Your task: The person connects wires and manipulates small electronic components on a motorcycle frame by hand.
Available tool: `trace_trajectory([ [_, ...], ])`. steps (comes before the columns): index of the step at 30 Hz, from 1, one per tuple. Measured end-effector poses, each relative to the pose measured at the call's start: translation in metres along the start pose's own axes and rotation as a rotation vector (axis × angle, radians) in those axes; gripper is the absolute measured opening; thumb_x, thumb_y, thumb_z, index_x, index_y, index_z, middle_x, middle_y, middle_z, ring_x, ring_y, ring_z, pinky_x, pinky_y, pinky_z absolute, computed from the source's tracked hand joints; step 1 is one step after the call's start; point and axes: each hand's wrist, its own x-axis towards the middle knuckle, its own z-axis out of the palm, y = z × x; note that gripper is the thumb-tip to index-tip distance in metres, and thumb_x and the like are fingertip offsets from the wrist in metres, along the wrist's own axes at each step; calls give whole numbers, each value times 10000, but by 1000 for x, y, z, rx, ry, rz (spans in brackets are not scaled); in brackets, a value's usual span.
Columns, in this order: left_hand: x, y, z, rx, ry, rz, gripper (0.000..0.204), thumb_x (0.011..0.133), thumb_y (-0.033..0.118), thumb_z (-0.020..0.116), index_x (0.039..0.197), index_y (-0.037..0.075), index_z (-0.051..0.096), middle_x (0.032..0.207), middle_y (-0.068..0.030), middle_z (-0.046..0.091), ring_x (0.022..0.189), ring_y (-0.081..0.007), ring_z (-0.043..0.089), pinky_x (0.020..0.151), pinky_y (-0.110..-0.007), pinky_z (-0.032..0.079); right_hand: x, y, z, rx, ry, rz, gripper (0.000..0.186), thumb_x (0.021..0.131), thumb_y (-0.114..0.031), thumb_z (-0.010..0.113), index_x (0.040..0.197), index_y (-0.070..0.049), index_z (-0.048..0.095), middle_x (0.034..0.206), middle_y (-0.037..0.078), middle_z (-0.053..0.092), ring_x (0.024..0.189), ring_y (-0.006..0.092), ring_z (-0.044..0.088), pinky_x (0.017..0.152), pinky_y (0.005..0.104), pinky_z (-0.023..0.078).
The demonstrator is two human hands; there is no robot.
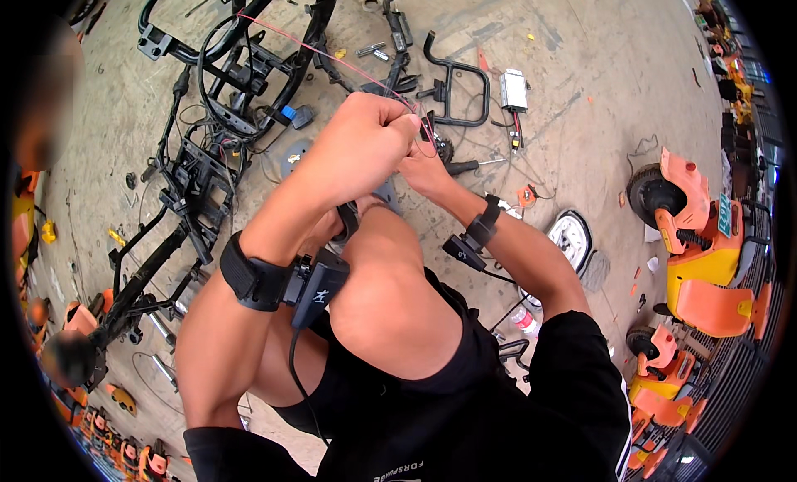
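A thin red cord (332, 57) runs taut from the black tubular vehicle frame (311, 54) at the upper left down to my two hands, which meet above my raised knee. My left hand (365, 141) is closed in a fist, thumb on top, with the cord passing into it. Just to its right and slightly lower, my right hand (425, 168) is closed too, its fingertips partly hidden behind the left. Slack cord makes a small loop over the right fingers. Black straps with small boxes sit on both my wrists.
Beyond my hands lie a black bent-tube bracket (487, 96), a silver box with leads (514, 90) and a screwdriver (475, 164). A white wheel-like part (568, 239) and a bottle (523, 319) are on the right. Orange and yellow scooters (706, 274) line the right side.
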Motion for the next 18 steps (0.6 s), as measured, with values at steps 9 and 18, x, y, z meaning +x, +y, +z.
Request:
trace_trajectory([
  [9, -3, 6, 7, 79, 84, 43, 370, 959, 195, 552, 681, -49, 544, 577, 0, 467, 557, -71, 364, 498, -301, 317, -18, -51, 14, 113, 75, -5, 468, 973, -389, 655, 665, -40, 604, 604, -92, 457, 589, 23, 351, 484, 250, 272],
  [18, -14, 20, 9, 61, 140, 107, 360, 958, 174, 531, 711, -86, 555, 570, -29, 440, 562, -83, 368, 501, -320, 326, -11, -42, 11, -15, 27, -78, 450, 993, -366, 626, 687, -37, 627, 605, -96, 453, 589, 20, 343, 485, 253, 280],
])
